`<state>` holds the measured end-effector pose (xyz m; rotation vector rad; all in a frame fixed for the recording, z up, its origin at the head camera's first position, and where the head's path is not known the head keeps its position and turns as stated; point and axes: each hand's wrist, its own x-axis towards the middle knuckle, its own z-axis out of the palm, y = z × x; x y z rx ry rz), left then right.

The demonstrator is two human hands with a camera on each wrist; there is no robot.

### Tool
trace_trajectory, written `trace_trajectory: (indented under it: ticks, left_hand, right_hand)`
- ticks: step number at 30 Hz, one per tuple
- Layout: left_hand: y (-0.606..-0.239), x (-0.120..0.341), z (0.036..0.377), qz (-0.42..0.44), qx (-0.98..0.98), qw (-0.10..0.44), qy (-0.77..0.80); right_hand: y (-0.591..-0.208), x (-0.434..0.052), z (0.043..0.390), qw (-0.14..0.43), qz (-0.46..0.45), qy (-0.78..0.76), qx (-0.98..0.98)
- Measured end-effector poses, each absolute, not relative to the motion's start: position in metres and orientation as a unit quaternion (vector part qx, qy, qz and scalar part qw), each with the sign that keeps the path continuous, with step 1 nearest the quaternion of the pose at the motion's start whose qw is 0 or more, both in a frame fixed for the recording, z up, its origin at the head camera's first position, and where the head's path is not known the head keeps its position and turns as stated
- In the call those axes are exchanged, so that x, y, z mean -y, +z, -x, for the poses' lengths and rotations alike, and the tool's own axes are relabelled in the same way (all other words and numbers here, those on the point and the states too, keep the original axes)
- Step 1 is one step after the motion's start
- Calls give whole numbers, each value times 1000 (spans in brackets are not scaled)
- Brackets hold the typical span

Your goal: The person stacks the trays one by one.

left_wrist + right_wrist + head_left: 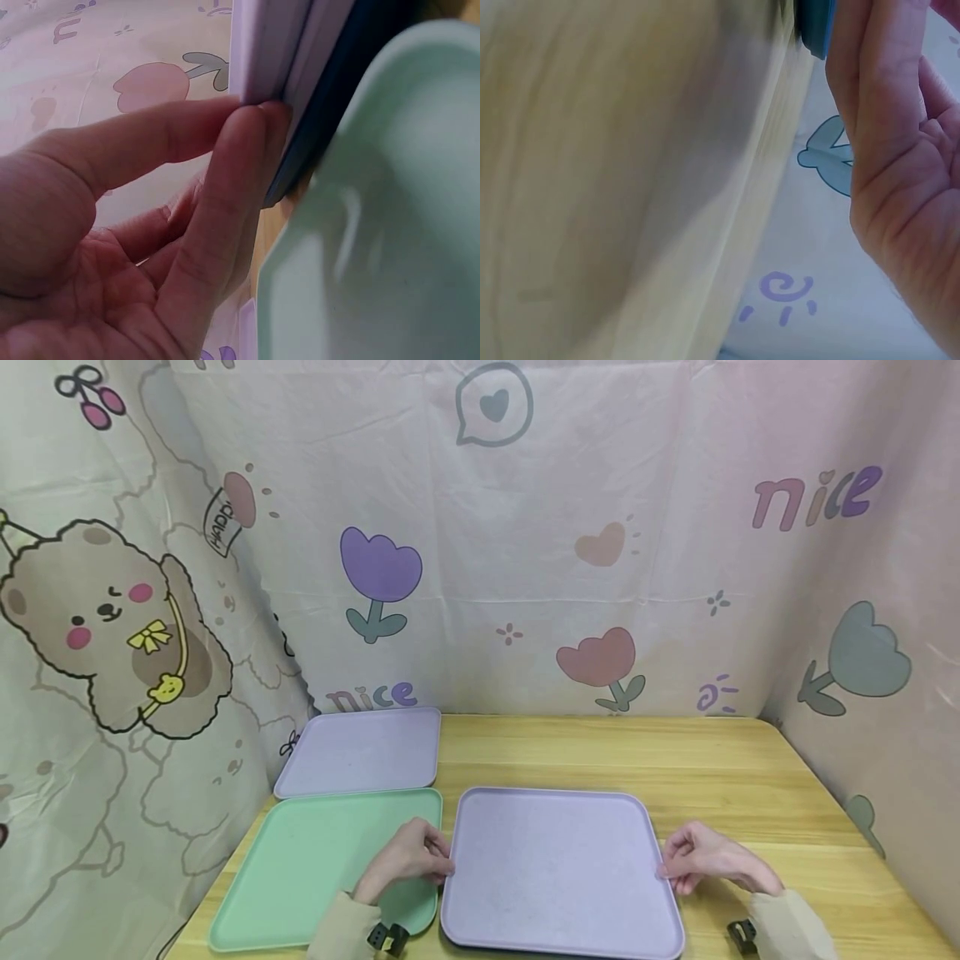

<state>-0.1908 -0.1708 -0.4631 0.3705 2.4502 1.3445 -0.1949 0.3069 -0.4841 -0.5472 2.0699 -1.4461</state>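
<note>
A lilac tray (555,872) lies at the front middle of the wooden table, over a dark blue tray whose edge (337,94) shows below it in the left wrist view. With thumb and fingers, my left hand (408,853) pinches the left rim of the lilac tray, where lilac layers appear stacked. On the opposite side, my right hand (699,858) pinches the right rim. In the right wrist view the right fingers (885,67) are beside a blue edge (816,26); their tips are out of frame there.
A green tray (322,860) lies on the left, partly under my left forearm. Behind it is another lilac tray (363,752). Wooden table surface (600,752) shows behind and right of the middle tray. Printed cloth (487,527) hangs at the back and both sides.
</note>
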Motion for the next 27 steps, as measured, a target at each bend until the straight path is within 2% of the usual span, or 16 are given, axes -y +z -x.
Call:
trace_trajectory:
  ticks: [14,27]
  left_hand:
    - [-466,173,191,-139,-861,154,465]
    - [-470,180,196,-137,-830,197,503]
  right_hand:
    - [-484,-305,197,276,209,-530,-774]
    - [-485,-308,197,279,197,-524,-780]
